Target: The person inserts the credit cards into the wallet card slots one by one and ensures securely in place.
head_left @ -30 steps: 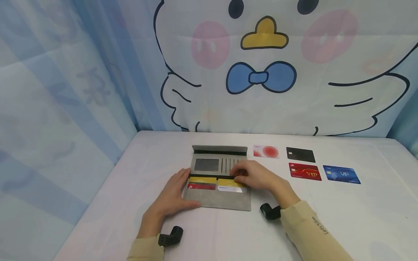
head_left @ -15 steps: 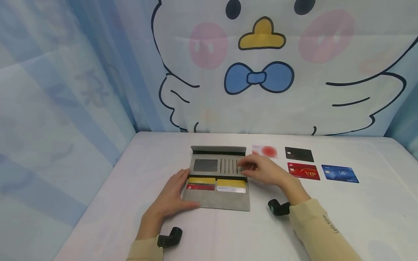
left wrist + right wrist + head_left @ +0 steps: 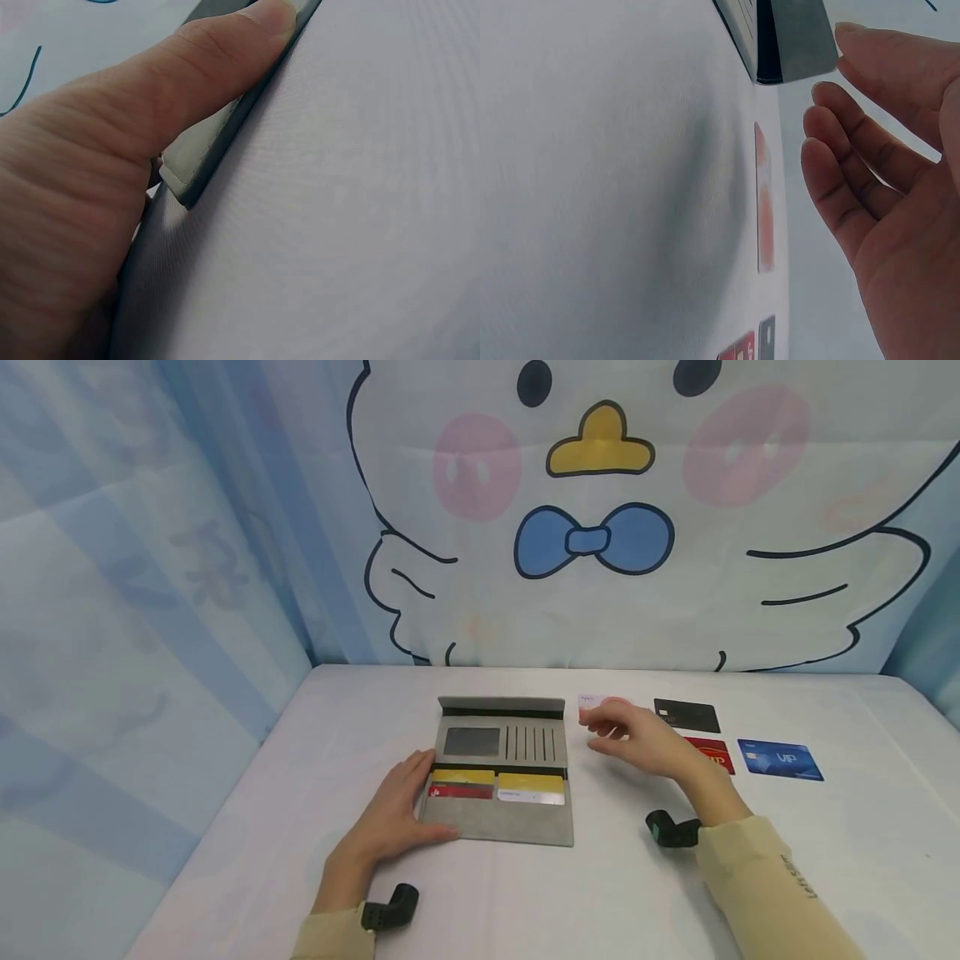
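Note:
A grey wallet point(image 3: 498, 820) lies unfolded on the table, with several yellow, red and white cards point(image 3: 531, 787) in its lower slots. My left hand point(image 3: 397, 810) rests at its left side, fingers along the edge; in the left wrist view the thumb point(image 3: 217, 60) presses flat on the wallet's border. To the right of the wallet, my right hand point(image 3: 645, 739) hovers with bent, relaxed fingers and nothing between them. Beneath and behind it lies a pink and white card point(image 3: 590, 701), partly hidden; the right wrist view shows that card point(image 3: 764, 217) flat on the table.
A black card point(image 3: 686, 716), a red VIP card point(image 3: 712, 752), partly covered by my right hand, and a blue card point(image 3: 780, 759) lie at the right. A printed cloth point(image 3: 600, 618) hangs behind the white table point(image 3: 480, 910).
My right hand has left the wallet's upper slots and moved right, toward the pink and white card. My left hand has stayed on the wallet.

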{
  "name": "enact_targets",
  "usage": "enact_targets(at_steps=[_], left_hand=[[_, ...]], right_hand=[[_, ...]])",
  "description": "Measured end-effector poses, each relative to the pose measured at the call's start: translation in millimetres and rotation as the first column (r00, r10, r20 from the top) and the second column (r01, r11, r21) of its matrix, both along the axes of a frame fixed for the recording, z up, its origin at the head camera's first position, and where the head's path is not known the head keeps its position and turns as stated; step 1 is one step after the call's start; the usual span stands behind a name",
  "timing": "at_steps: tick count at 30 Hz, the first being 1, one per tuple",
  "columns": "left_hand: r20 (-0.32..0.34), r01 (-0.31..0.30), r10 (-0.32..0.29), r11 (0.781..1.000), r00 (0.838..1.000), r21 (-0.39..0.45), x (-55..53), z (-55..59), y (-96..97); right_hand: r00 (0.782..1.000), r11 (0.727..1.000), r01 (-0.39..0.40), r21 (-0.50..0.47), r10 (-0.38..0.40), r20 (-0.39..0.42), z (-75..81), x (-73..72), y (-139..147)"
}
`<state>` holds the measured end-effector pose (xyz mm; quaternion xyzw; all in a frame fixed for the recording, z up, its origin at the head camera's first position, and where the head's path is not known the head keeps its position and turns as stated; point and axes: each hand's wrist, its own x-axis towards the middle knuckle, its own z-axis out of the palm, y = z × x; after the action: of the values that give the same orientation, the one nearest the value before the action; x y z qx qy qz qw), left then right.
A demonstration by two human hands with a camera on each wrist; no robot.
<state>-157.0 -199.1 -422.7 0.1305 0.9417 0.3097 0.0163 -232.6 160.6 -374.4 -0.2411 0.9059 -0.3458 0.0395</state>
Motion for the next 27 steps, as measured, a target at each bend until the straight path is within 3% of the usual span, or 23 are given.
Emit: enact_targets(at_steps=[14, 27], left_hand=[[0.009, -0.018, 0.019, 1.000, 1.000, -0.010, -0.6, -1.3, 0.8], [0.006, -0.008, 0.008, 1.000, 1.000, -0.001, -0.4, -1.1, -0.6]], right_hand=[[0.988, 0.987, 0.147, 0.067, -0.149, 0.033, 2.4, 6.9, 41.6], [0.985, 0.985, 0.169, 0.039, -0.170, 0.037, -3.7, 12.4, 72.9]])
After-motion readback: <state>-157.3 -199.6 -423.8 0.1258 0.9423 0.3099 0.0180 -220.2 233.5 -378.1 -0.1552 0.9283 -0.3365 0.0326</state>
